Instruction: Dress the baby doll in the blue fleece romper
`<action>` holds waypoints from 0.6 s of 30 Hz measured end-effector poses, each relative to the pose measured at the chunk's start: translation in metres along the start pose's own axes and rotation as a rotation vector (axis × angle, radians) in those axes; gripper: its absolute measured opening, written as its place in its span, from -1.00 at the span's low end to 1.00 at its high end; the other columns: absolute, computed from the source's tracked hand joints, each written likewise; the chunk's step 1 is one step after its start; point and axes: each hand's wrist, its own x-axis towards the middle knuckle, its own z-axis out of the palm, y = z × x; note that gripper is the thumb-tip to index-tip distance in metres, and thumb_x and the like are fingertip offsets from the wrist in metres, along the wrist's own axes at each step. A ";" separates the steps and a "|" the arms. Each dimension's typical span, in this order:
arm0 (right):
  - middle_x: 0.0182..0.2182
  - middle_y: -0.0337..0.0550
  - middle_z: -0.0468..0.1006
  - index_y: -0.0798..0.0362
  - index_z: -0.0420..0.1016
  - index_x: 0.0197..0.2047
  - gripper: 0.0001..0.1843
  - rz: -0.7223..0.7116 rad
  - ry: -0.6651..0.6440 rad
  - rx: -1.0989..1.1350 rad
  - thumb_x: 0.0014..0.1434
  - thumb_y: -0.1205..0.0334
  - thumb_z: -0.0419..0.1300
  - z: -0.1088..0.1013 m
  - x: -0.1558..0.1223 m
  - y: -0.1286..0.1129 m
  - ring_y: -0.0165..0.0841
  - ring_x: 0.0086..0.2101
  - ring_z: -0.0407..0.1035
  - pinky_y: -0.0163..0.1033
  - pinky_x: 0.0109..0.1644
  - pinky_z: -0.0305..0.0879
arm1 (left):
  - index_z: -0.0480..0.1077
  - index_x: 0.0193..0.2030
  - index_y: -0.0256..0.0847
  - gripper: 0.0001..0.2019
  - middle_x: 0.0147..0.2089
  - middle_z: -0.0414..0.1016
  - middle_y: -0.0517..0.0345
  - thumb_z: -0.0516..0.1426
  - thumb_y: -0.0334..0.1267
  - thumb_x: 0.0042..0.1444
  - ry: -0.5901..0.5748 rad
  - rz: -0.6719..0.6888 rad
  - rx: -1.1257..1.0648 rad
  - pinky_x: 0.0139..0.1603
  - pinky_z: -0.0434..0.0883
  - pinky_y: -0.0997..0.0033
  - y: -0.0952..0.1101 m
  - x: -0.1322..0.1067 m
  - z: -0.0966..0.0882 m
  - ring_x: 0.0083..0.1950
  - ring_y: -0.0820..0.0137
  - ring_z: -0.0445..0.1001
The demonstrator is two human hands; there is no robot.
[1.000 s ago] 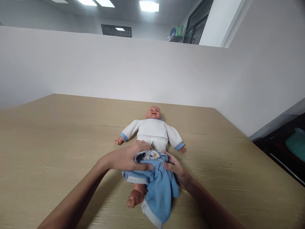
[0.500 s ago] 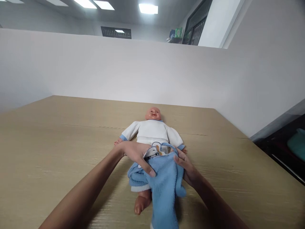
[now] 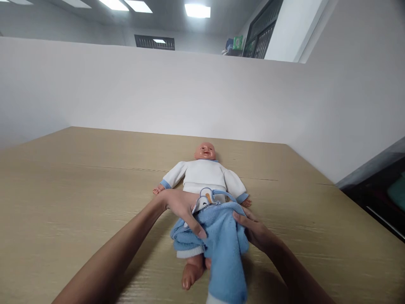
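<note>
A baby doll (image 3: 204, 172) lies on its back, head away from me, in a white long-sleeved top with blue cuffs. Pale blue fleecy overalls (image 3: 226, 249) cover its hips and upper legs. One bare foot (image 3: 191, 274) pokes out of the white-hemmed left leg opening; the other pant leg stretches toward me, with the doll's second leg mostly hidden. My left hand (image 3: 182, 207) grips the overalls at the waist, thumb on the front, its other fingers hidden. At the right side, my right hand (image 3: 255, 228) pinches the cloth. A cartoon-patterned bib (image 3: 205, 199) and a blue strap rise between my hands.
The doll rests on a wide wooden table (image 3: 95, 177). A white partition wall (image 3: 177, 93) stands behind the table's far edge. To the right, beyond the table, is a dark shelf or rack (image 3: 376, 190) with something teal on it.
My right hand has shifted slightly right and down, drawing the overalls' cloth with it. The loose pant leg has swung right, and part of the doll's second leg now shows. My left hand has barely moved.
</note>
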 end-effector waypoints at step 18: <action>-0.34 -0.23 0.51 0.07 0.61 -0.07 -0.42 0.014 -0.147 -0.098 0.12 -0.26 0.49 -0.009 -0.004 0.004 -0.39 -0.35 0.34 -0.32 -0.26 0.33 | 0.60 0.15 -0.24 -0.38 -0.04 0.72 0.12 0.55 -0.14 -0.07 -0.025 0.036 -0.047 0.24 0.57 0.28 0.002 0.008 0.009 0.10 0.13 0.66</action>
